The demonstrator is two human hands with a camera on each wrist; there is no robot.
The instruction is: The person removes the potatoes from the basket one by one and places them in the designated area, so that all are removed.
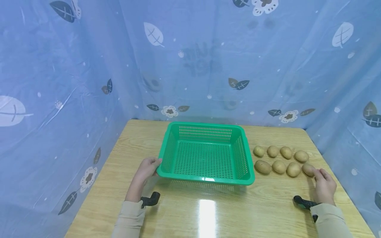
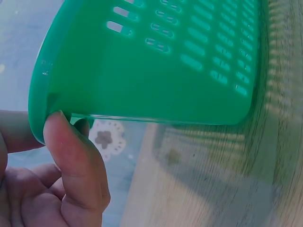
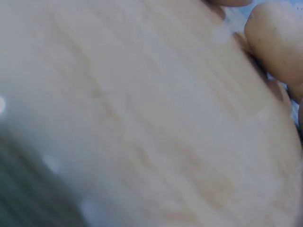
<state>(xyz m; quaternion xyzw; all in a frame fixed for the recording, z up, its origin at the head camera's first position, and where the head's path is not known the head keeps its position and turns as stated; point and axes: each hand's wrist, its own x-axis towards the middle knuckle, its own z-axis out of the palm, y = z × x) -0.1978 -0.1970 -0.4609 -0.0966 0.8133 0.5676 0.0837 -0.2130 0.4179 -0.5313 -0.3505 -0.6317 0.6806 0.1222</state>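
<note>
A green plastic basket [image 1: 205,180] with slotted walls stands on the wooden table, nothing inside it. My left hand [image 1: 148,168] grips the rim at its front left corner; in the left wrist view the thumb [image 2: 75,151] presses the rim from outside. To the right of the basket lie several potatoes [image 1: 279,167] in two rows. At the front row's right end, my right hand [image 1: 325,186] has its fingertips against the last potato [image 1: 308,169]; whether they close round it I cannot tell. A potato [image 3: 277,42] shows at the upper right of the right wrist view, past a blurred pale surface.
The wooden table [image 1: 119,185] reaches back to a blue patterned curtain [image 1: 190,82], which also hangs along both sides. Black wrist devices [image 1: 151,199] are strapped on both arms. A bright reflection lies on the table in front of the basket.
</note>
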